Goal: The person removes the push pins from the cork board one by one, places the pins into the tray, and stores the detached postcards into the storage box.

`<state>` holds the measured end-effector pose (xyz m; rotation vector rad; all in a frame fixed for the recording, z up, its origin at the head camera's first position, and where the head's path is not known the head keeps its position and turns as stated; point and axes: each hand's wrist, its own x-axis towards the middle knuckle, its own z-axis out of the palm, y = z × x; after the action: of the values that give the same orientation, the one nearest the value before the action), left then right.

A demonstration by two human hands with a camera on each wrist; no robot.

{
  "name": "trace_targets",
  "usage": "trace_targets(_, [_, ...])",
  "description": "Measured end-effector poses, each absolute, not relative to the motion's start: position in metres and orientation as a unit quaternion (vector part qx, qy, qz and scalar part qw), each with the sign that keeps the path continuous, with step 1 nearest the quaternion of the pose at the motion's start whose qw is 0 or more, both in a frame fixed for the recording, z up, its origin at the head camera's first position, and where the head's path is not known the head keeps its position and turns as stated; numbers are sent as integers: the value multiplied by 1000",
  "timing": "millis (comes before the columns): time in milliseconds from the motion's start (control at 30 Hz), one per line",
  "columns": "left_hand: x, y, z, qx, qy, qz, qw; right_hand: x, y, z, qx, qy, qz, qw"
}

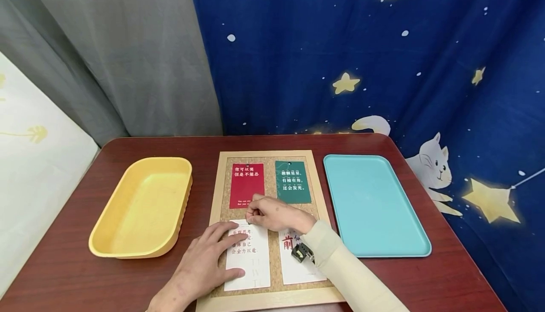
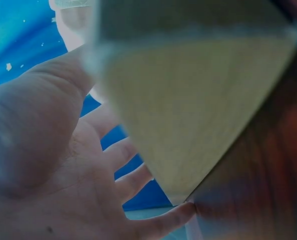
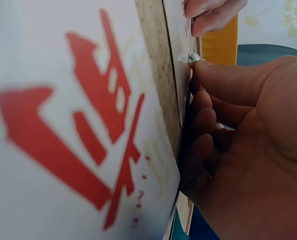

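Observation:
On a wood-framed cork board, my left hand lies spread over the left edge of a white card with red writing, its fingertips resting on the paper. At the top of that card, my right hand pinches a small shiny push pin between thumb and fingers, mostly hidden in the head view. The right forearm crosses a second white card at lower right. A red card and a green card hang above, each pinned at its top.
Left of the board stands a yellow basin. A light blue tray lies to its right. All rest on a dark red-brown table, with a grey curtain and a blue starry curtain behind.

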<state>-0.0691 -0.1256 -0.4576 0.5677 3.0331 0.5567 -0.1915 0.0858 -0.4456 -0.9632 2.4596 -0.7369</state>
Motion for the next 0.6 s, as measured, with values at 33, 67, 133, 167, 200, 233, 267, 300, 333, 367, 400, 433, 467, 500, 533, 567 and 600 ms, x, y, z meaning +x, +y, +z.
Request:
trace_targets(33, [-69,-126,-458,181,967,178,2,-192,86,-446,-345,878,-264,199])
trace_targets(67, [-69,-126,-458,180,967,178,3,-192,86,-446,-345,878,-266,200])
trace_targets(133, [-69,-126,-459,180,967,179,1,-192,86,-447,-343,877,-267,202])
trace_targets(167, [-69,-126,-459,180,967,180,0,-192,86,-447,-343,877,-267,203])
trace_targets(200, [-68,-125,-459,179,967,181,0,-192,86,-447,-343,877,-268,203])
trace_targets(233, [-68,-125,-459,178,967,181,1,-192,86,-447,-343,877,-267,204])
trace_targets(267, [-68,-125,-459,177,967,181,2,-192,86,-447,-342,878,-266,204])
trace_targets(300, [-68,-125,-459,177,967,181,2,-192,86,-447,-342,878,-265,204])
trace_targets(333, [-69,-125,-459,177,968,180,3,-192,86,-447,-342,878,-263,204])
trace_targets(367, [-69,-125,-459,175,968,181,5,-192,86,-447,-342,879,-263,205])
trace_targets(400, [-69,-125,-459,175,968,181,4,-192,86,-446,-342,878,-263,207])
trace_targets(433, [-69,-125,-459,175,968,182,3,-192,87,-446,-340,877,-266,210])
trace_targets(467, [-69,-125,-459,175,968,182,3,-192,87,-446,-338,875,-271,214])
trace_targets(500, [-69,-125,-459,176,967,182,2,-193,88,-446,-338,873,-278,217])
trace_targets(533, [-69,-125,-458,176,967,182,1,-193,88,-446,-337,870,-286,220])
trace_targets(567, [-69,-125,-458,176,967,182,1,-193,89,-447,-337,867,-293,224])
trace_targets(600, [-69,-125,-458,175,968,181,2,-194,90,-447,-336,864,-299,227])
